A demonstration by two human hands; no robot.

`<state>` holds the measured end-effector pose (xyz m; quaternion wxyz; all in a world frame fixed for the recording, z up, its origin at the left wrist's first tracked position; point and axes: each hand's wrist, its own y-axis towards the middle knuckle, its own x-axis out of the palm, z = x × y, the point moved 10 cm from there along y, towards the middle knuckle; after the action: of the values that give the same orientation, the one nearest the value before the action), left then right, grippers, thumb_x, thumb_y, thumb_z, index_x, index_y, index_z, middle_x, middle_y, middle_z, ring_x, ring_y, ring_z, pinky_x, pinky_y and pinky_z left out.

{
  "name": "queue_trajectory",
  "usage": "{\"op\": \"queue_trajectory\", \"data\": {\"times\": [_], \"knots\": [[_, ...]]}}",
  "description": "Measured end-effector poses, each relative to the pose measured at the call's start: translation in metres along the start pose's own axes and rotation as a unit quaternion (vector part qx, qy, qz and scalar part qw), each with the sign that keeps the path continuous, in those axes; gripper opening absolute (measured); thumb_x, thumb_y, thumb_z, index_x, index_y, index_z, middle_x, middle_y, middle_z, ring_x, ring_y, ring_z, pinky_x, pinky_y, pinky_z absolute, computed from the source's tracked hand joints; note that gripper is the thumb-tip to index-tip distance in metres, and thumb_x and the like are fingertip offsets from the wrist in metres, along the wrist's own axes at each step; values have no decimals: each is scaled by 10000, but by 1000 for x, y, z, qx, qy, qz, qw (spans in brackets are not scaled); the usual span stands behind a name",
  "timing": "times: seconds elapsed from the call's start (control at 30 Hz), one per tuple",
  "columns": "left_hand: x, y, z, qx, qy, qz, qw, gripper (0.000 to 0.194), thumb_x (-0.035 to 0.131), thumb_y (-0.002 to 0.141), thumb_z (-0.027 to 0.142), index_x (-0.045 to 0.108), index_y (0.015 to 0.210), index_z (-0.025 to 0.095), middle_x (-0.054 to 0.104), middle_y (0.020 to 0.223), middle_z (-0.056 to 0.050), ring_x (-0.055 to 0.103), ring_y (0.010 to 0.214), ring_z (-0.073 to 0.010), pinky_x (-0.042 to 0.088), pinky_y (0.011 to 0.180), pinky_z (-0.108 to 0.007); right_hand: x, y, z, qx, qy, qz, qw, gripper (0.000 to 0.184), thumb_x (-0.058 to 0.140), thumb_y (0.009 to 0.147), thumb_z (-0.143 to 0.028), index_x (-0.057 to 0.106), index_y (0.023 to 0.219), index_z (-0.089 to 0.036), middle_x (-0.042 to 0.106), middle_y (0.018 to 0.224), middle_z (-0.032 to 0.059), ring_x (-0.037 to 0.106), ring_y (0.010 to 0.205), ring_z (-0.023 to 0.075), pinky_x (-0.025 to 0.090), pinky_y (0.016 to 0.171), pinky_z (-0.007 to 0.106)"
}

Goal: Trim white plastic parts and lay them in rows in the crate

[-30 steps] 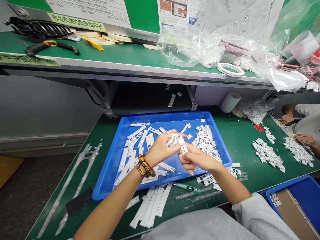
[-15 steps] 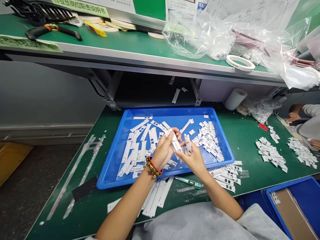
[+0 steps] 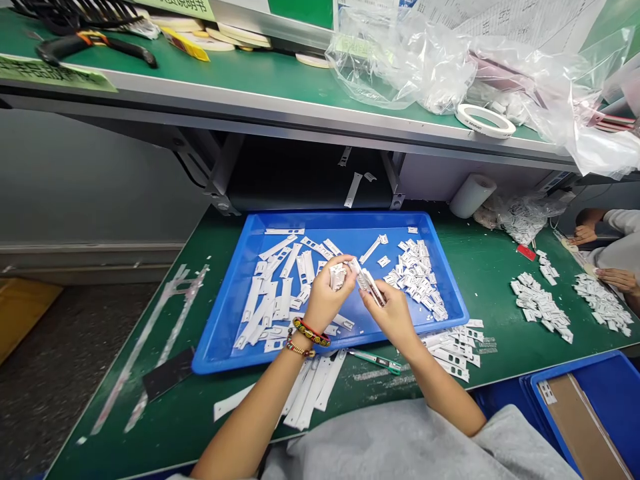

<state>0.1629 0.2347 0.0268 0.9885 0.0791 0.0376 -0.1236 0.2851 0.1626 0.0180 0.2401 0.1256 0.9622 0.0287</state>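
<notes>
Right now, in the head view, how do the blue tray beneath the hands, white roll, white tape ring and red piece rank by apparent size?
Largest to smallest:
Blue tray
White roll and white tape ring: too alike to rank
Red piece

Partly covered, cropped or unreadable
The left hand (image 3: 323,297) partly covers its white pieces (image 3: 338,275); the right edge cuts off a co-worker (image 3: 623,221) and a blue bin (image 3: 617,393); print on the papers (image 3: 550,17) is too small.
</notes>
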Motion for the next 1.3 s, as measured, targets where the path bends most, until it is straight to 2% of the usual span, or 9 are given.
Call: {"op": "queue_trajectory", "data": {"times": [0.3,0.43,0.6,0.73,0.87,0.97,1.1,1.23,1.3], "knots": [[-1,-5,10,65,147,4,987,312,608,707,206,686,1007,173,677,844,-24,613,705,-162,514,707,-274,5,-9,-8,-90,-113,9,989,262,431,910,-253,677,977,-195,597,795,71,536,742,196,408,698,280],[-2,-4,16,84,180,3,980,270,566,722,200,720,941,170,735,977,-71,674,900,-221,520,879,-331,7,-7,7,-6,47,-21,999,262,517,864,-367,688,809,-176,533,657,12,456,620,149,374,603,258],[3,4,5,12,156,-91,983,308,533,734,230,742,946,151,763,949,-60,695,855,-223,549,808,-316,23,-14,32,145,240,-88,956,433,629,745,-547,702,810,-125,394,558,-44,291,520,83,239,496,228],[8,3,-2,11,172,-151,973,403,589,678,254,725,1041,144,762,975,-67,696,811,-223,555,754,-307,26,-16,41,160,269,-93,945,434,646,737,-548,690,823,-125,415,565,-49,296,513,75,238,486,218],[16,-4,-14,34,171,-177,969,340,590,695,318,735,967,174,758,995,-84,687,904,-264,540,841,-350,34,-30,55,167,258,-108,946,377,622,769,-529,628,773,-153,454,575,-51,393,529,88,329,521,218],[16,-7,-28,13,165,-170,971,324,582,759,409,723,970,207,735,851,-49,665,791,-239,539,727,-316,41,-49,60,160,288,-133,935,375,552,837,-542,574,810,-168,539,642,-24,507,546,107,428,560,237],[11,-12,-50,-120,29,-138,983,350,598,806,407,627,1102,222,525,608,35,414,440,-112,340,398,-209,-8,-71,75,134,319,12,938,343,495,891,-516,501,1033,-204,594,804,0,533,524,97,454,506,231],[20,-22,-52,-230,-158,-157,947,198,643,802,288,574,976,223,421,588,60,267,411,-56,203,359,-147,-117,-103,127,162,200,260,931,240,495,879,-395,473,1047,-225,556,752,-32,487,514,102,428,499,223],[26,-26,-49,-261,-234,-169,921,116,639,782,206,571,876,200,397,586,54,265,427,-53,208,358,-133,-165,-121,157,213,78,321,920,268,450,860,-324,484,1102,-212,596,840,0,543,592,131,478,596,267]]}}
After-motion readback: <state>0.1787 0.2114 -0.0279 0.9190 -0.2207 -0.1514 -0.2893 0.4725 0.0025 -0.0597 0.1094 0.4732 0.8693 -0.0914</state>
